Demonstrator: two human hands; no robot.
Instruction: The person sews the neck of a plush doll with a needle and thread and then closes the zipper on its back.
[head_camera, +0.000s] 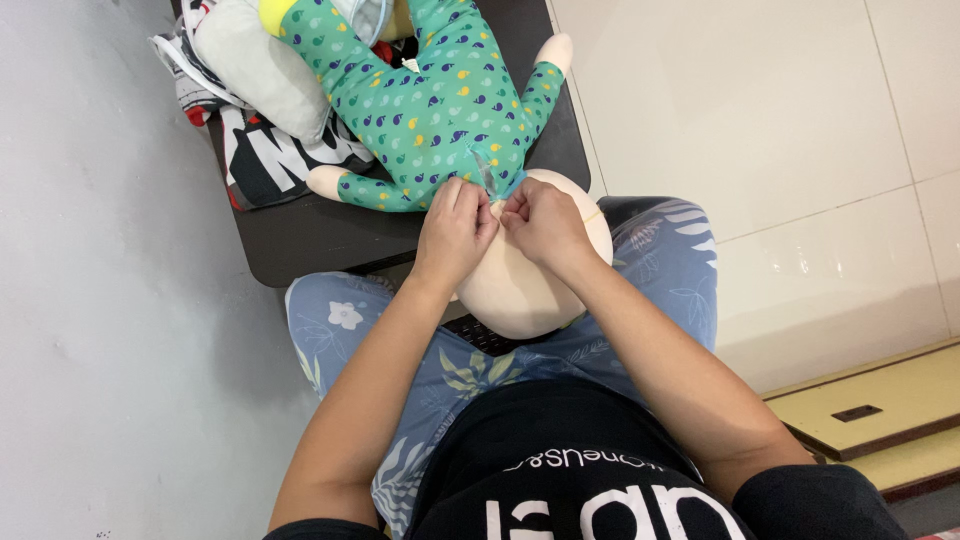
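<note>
A baby doll lies on a dark low table (300, 235), its bald beige head (520, 290) toward me. It wears a green one-piece suit (430, 110) dotted with small whales. My left hand (455, 230) and my right hand (540, 222) meet at the suit's neck opening (487, 180), fingers pinched on the fabric edge there. The knuckles of both hands touch. One bare doll hand (328, 182) sticks out at the left sleeve, another (556, 50) at the right.
A pale pillow (260, 70) and folded clothes with black and white print (265, 155) lie at the table's far left. My knees in blue leaf-print trousers (660, 250) sit under the table edge. White floor tiles (760, 110) spread right; a yellow board (880, 410) lies lower right.
</note>
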